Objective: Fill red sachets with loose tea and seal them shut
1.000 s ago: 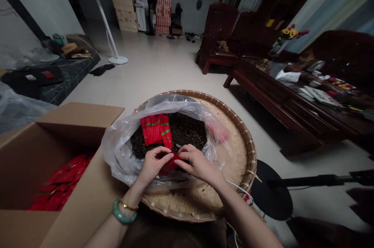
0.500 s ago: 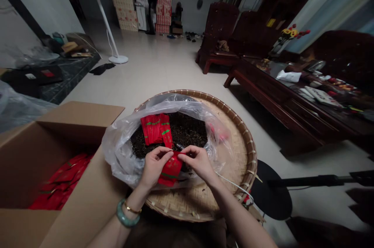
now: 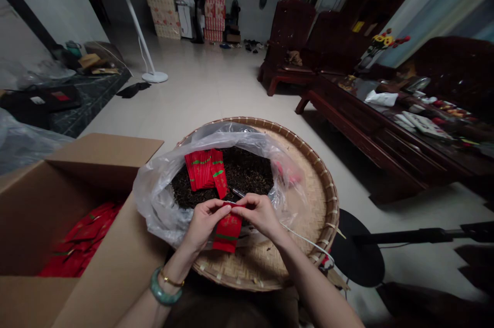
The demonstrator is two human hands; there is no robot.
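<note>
A red packet [image 3: 227,231] with a green band hangs upright near the centre, over the tray's near part; whether it touches the bag below, I cannot tell. Clock directions are from this packet. The left hand [image 3: 204,221] pinches its top edge at 11 o'clock, thumb against fingers; the right hand [image 3: 260,216] pinches the same edge at 1 o'clock, close beside it. A jade bangle [image 3: 165,289] and a gold bracelet [image 3: 171,280] circle the left wrist. Just beyond the hands, at 12 o'clock, lies a slim shiny tool [image 3: 238,192], partly hidden. At 11 o'clock, a fanned row of packets [image 3: 201,170] rests on dark leaves [image 3: 249,168] inside an open clear bag [image 3: 154,212]. The bag sits on a round woven tray [image 3: 316,173]. At 9 o'clock stands an open carton [image 3: 106,150] with more red packets [image 3: 83,240] inside. Farther off are a white fan [image 3: 135,27] at 11, a dark chair [image 3: 290,27] at 1 and a cluttered low table [image 3: 347,117] at 2.
</note>
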